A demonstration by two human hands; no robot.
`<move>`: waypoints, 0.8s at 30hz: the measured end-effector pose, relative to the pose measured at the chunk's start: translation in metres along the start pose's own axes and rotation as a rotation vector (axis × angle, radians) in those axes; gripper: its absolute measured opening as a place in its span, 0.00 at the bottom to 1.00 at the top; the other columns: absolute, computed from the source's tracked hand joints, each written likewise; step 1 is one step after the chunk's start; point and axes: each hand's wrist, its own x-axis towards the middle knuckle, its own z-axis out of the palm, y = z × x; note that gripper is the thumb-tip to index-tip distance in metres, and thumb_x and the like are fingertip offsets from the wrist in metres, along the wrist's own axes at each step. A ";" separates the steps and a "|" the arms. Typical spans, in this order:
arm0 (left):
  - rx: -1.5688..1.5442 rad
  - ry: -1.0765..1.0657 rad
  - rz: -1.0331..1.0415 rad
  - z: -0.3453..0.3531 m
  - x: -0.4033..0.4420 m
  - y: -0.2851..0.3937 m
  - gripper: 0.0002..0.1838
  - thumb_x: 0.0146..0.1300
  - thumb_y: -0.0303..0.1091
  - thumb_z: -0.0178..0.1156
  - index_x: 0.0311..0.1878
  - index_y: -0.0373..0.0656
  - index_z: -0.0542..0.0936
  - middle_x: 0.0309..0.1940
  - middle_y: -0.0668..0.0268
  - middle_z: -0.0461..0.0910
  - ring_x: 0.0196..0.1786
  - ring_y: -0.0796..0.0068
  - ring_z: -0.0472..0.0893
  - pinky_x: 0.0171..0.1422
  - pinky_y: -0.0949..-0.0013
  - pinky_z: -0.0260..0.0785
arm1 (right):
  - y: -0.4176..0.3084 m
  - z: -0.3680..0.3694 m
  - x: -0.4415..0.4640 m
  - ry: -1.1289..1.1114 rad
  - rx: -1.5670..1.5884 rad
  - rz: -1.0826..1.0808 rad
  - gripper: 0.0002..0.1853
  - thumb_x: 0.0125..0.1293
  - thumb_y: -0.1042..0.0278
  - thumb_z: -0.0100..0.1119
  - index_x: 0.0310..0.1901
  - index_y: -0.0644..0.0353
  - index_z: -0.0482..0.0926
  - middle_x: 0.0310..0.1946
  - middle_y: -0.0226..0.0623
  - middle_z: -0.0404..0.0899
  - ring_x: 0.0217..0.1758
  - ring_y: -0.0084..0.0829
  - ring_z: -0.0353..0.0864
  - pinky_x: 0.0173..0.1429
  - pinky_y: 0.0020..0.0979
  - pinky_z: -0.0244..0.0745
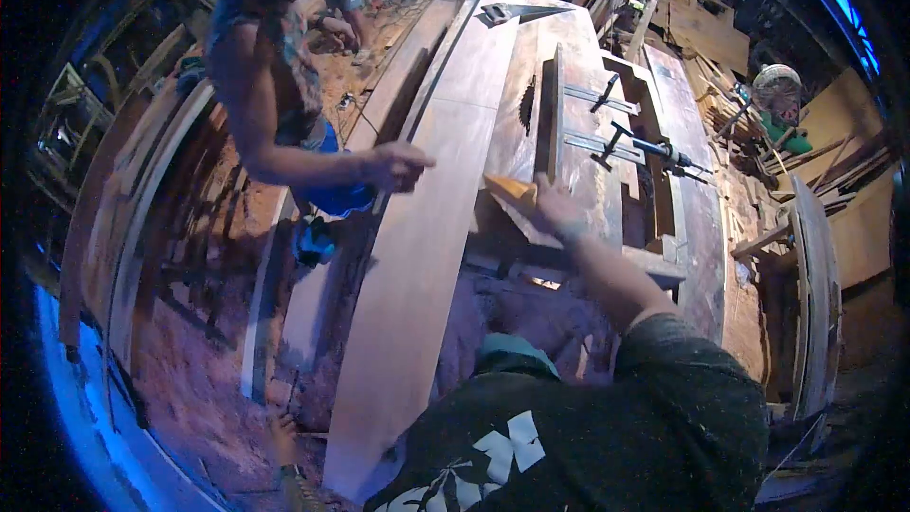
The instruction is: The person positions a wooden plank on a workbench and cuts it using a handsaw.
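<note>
Grasping the orange piece point(510, 192) by its wider end, likely to free the tip, our right hand point(557, 209) is near the surface point(559, 38); we cannot tell whether our left hand point(284, 434), near the long plank point(408, 256), grips anything.

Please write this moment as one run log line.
right hand: at orange piece, grip unclear | left hand: low at left, grip unclear | co-worker's hand: over long board | saw: lying on boards
</note>
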 end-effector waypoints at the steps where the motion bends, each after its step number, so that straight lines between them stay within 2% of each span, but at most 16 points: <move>1: -0.240 -0.174 -0.263 0.001 0.035 -0.002 0.19 0.82 0.45 0.50 0.60 0.39 0.77 0.61 0.59 0.77 0.58 0.67 0.79 0.58 0.58 0.74 | 0.003 0.002 0.005 -0.034 0.006 0.003 0.23 0.70 0.60 0.61 0.62 0.55 0.66 0.55 0.66 0.73 0.54 0.68 0.82 0.55 0.59 0.81; 2: -0.352 -0.273 -0.467 0.001 0.064 -0.008 0.19 0.82 0.44 0.51 0.60 0.39 0.77 0.60 0.59 0.78 0.58 0.67 0.79 0.58 0.58 0.74 | 0.004 0.006 0.004 -0.075 0.015 0.012 0.25 0.69 0.58 0.62 0.63 0.54 0.66 0.55 0.66 0.71 0.53 0.69 0.82 0.55 0.60 0.80; 3: 0.543 -0.033 -0.167 0.025 0.089 -0.024 0.20 0.82 0.45 0.51 0.61 0.36 0.76 0.61 0.58 0.77 0.54 0.68 0.80 0.58 0.61 0.74 | 0.015 0.018 0.004 -0.067 0.060 -0.004 0.27 0.69 0.57 0.64 0.64 0.53 0.65 0.55 0.66 0.71 0.53 0.69 0.82 0.55 0.61 0.80; 4: 1.442 0.362 -0.196 0.051 0.115 -0.040 0.22 0.82 0.45 0.52 0.62 0.33 0.76 0.61 0.57 0.77 0.50 0.69 0.82 0.58 0.63 0.74 | 0.027 0.028 0.001 -0.059 0.103 -0.022 0.29 0.69 0.55 0.65 0.65 0.52 0.64 0.55 0.66 0.70 0.53 0.70 0.82 0.55 0.61 0.80; 5: 1.741 0.203 -0.006 0.044 0.146 -0.049 0.24 0.83 0.48 0.51 0.63 0.33 0.76 0.58 0.58 0.80 0.47 0.71 0.82 0.56 0.65 0.74 | 0.037 0.036 -0.002 -0.051 0.146 -0.042 0.30 0.68 0.53 0.66 0.66 0.51 0.63 0.55 0.67 0.69 0.53 0.71 0.81 0.55 0.62 0.80; 7: 1.691 0.208 -0.023 0.070 0.199 -0.062 0.28 0.83 0.53 0.50 0.63 0.34 0.78 0.52 0.60 0.83 0.45 0.73 0.82 0.54 0.67 0.75 | 0.046 0.042 -0.003 -0.197 0.186 -0.023 0.36 0.67 0.52 0.68 0.69 0.53 0.62 0.56 0.64 0.69 0.55 0.69 0.80 0.58 0.58 0.80; 8: 1.339 0.385 -0.218 0.127 0.233 -0.073 0.29 0.83 0.55 0.49 0.63 0.35 0.80 0.50 0.61 0.85 0.46 0.73 0.82 0.55 0.66 0.75 | 0.049 0.042 0.000 -0.264 0.205 -0.020 0.38 0.66 0.51 0.70 0.71 0.54 0.62 0.56 0.63 0.69 0.56 0.68 0.80 0.60 0.57 0.79; 12: 1.403 0.339 -0.409 0.192 0.302 -0.094 0.34 0.81 0.62 0.48 0.60 0.37 0.83 0.46 0.62 0.86 0.49 0.72 0.83 0.57 0.66 0.75 | 0.054 0.020 0.017 -0.381 0.212 -0.108 0.42 0.63 0.47 0.73 0.72 0.53 0.61 0.57 0.65 0.68 0.56 0.69 0.80 0.59 0.55 0.81; 14: 1.332 0.456 -0.516 0.193 0.323 -0.107 0.37 0.80 0.65 0.47 0.61 0.36 0.82 0.47 0.59 0.86 0.51 0.68 0.83 0.60 0.63 0.74 | 0.049 -0.006 0.025 -0.453 0.162 -0.118 0.38 0.63 0.46 0.75 0.67 0.58 0.71 0.58 0.59 0.74 0.56 0.62 0.83 0.59 0.53 0.81; 16: 1.518 0.426 -0.438 0.173 0.339 -0.124 0.40 0.79 0.67 0.44 0.62 0.34 0.82 0.50 0.52 0.86 0.55 0.57 0.83 0.62 0.57 0.73 | 0.040 -0.037 0.044 -0.548 0.128 -0.270 0.33 0.65 0.46 0.74 0.63 0.61 0.77 0.57 0.54 0.80 0.55 0.55 0.86 0.59 0.51 0.83; 17: 1.602 0.438 -0.403 0.163 0.329 -0.127 0.42 0.78 0.69 0.43 0.62 0.33 0.81 0.52 0.49 0.86 0.57 0.52 0.83 0.64 0.54 0.72 | 0.021 -0.080 0.067 -0.590 0.449 -0.247 0.24 0.69 0.52 0.72 0.57 0.63 0.83 0.50 0.46 0.87 0.52 0.42 0.89 0.58 0.43 0.84; 19: 1.660 0.610 -0.490 0.177 0.310 -0.146 0.46 0.76 0.72 0.42 0.62 0.31 0.81 0.57 0.43 0.84 0.63 0.42 0.80 0.68 0.49 0.69 | 0.002 -0.168 0.111 -0.343 0.658 -0.471 0.19 0.65 0.68 0.74 0.56 0.64 0.83 0.47 0.39 0.88 0.49 0.29 0.88 0.56 0.35 0.82; 20: 1.698 0.663 -0.516 0.188 0.319 -0.151 0.48 0.75 0.74 0.41 0.63 0.31 0.81 0.59 0.39 0.82 0.65 0.36 0.78 0.70 0.47 0.67 | 0.003 -0.185 0.125 -0.149 0.802 -0.437 0.18 0.64 0.73 0.72 0.55 0.65 0.83 0.46 0.37 0.87 0.51 0.27 0.86 0.59 0.33 0.78; 22: 1.809 0.599 -0.407 0.156 0.319 -0.153 0.51 0.73 0.77 0.39 0.62 0.31 0.81 0.64 0.34 0.77 0.69 0.32 0.73 0.74 0.46 0.63 | -0.012 -0.245 0.154 0.105 0.873 -0.419 0.11 0.69 0.76 0.66 0.51 0.67 0.82 0.45 0.34 0.84 0.52 0.25 0.82 0.63 0.29 0.73; 23: 1.834 0.590 -0.400 0.146 0.318 -0.154 0.51 0.73 0.76 0.39 0.63 0.30 0.80 0.65 0.34 0.77 0.69 0.32 0.73 0.74 0.46 0.63 | -0.015 -0.261 0.166 0.239 0.902 -0.443 0.10 0.71 0.71 0.69 0.49 0.65 0.83 0.41 0.34 0.86 0.45 0.22 0.84 0.53 0.27 0.78; 24: 1.857 0.585 -0.396 0.143 0.323 -0.154 0.50 0.74 0.76 0.38 0.64 0.30 0.79 0.66 0.34 0.76 0.70 0.32 0.73 0.75 0.46 0.62 | -0.014 -0.273 0.173 0.274 0.967 -0.428 0.08 0.71 0.73 0.70 0.48 0.65 0.84 0.41 0.33 0.86 0.45 0.22 0.84 0.52 0.25 0.78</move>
